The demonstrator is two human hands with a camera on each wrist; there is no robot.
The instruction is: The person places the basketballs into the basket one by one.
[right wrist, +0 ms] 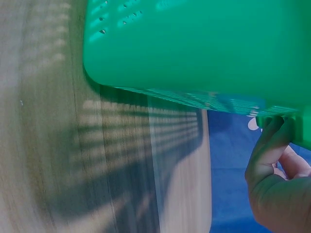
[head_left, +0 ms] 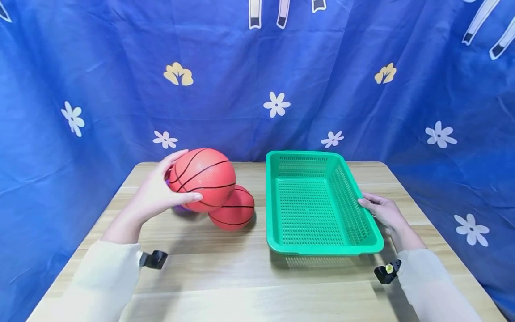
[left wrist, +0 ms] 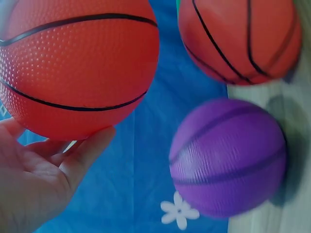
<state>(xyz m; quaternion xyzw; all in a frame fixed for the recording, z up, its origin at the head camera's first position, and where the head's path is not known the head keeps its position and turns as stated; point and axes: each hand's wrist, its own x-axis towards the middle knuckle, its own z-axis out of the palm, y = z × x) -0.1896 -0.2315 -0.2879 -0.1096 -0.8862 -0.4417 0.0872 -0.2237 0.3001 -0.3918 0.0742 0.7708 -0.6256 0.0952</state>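
My left hand (head_left: 158, 192) grips a red toy basketball (head_left: 205, 176) with black lines, thumb on the near side and fingers round the far left. In the left wrist view this ball hangs above the table's level. A second red basketball (head_left: 233, 210) sits on the table just beyond and right of it. A purple ball (left wrist: 228, 160) with dark lines lies on the table, mostly hidden in the head view behind the held ball. My right hand (head_left: 384, 214) pinches the right rim of a green plastic basket (head_left: 322, 249), which has perforated walls and nothing inside.
The wooden table (head_left: 217, 286) carries the balls and basket. A blue curtain (head_left: 241, 80) with printed flowers closes off the back and both sides. Each wrist wears a black camera mount, one of them the left mount (head_left: 154, 259).
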